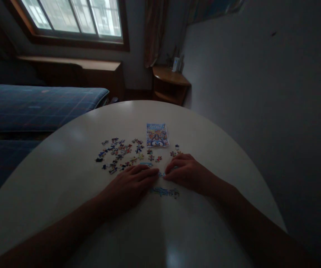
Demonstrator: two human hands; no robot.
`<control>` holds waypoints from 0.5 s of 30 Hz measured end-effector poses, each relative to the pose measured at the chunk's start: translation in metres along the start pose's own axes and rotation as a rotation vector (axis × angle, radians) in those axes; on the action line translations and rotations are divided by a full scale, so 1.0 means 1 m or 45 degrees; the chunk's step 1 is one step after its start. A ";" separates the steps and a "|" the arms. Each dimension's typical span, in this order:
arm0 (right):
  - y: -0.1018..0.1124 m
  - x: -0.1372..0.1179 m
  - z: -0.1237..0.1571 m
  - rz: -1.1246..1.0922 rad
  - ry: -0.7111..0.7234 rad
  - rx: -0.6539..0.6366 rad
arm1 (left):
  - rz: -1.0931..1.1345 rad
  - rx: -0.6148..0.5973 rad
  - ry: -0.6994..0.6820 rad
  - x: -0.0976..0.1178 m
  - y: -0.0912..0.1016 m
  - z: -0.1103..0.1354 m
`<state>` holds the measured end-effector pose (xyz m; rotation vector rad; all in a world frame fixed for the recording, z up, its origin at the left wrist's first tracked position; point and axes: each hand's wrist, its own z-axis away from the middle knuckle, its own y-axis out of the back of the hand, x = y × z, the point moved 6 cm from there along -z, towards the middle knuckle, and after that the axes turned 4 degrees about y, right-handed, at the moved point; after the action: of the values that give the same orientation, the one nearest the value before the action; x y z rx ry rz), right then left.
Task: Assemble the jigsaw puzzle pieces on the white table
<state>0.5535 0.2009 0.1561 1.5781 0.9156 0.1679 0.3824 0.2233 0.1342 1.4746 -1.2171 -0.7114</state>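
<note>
A small blue puzzle piece (161, 174) lies on the table between the fingertips of both hands. From the left, my left hand (134, 180) reaches in low, fingers pressed together, their tips on the piece's left side; its thumb is hidden. Opposite it, my right hand (189, 173) pinches the piece's right edge with thumb and forefinger. Just nearer to me is a joined strip of blue puzzle pieces (165, 192), its left end close to my left hand. A light-blue puzzle piece (146, 164) shows beyond the left fingers. More loose pieces (176, 153) lie beyond my right knuckles.
Many loose puzzle pieces (118, 152) spread over the left of the round white table (205, 134). Behind them lies a printed picture sheet or packet (157, 134) with a penguin. A plaid-covered bed (37, 106) is at the left, a corner shelf (170, 76) beyond, a wall at the right.
</note>
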 end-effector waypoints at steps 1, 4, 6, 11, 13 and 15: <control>0.000 0.000 0.000 -0.022 -0.012 0.005 | -0.002 0.007 0.000 0.000 0.000 0.000; -0.001 0.001 -0.001 -0.083 -0.027 0.036 | 0.010 0.055 -0.004 0.000 0.002 -0.001; -0.001 0.001 -0.001 -0.104 -0.025 0.061 | 0.031 0.109 0.010 0.000 0.006 -0.001; 0.001 0.004 -0.002 -0.093 -0.076 0.180 | 0.025 0.168 0.071 0.000 0.013 -0.001; 0.001 0.006 -0.003 -0.072 -0.101 0.232 | 0.033 0.128 0.035 0.003 0.012 -0.001; -0.001 0.006 -0.004 -0.050 -0.119 0.271 | 0.034 0.099 -0.001 0.006 0.011 -0.001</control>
<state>0.5545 0.2079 0.1542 1.7469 0.9135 -0.0326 0.3815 0.2181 0.1458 1.5189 -1.2754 -0.6536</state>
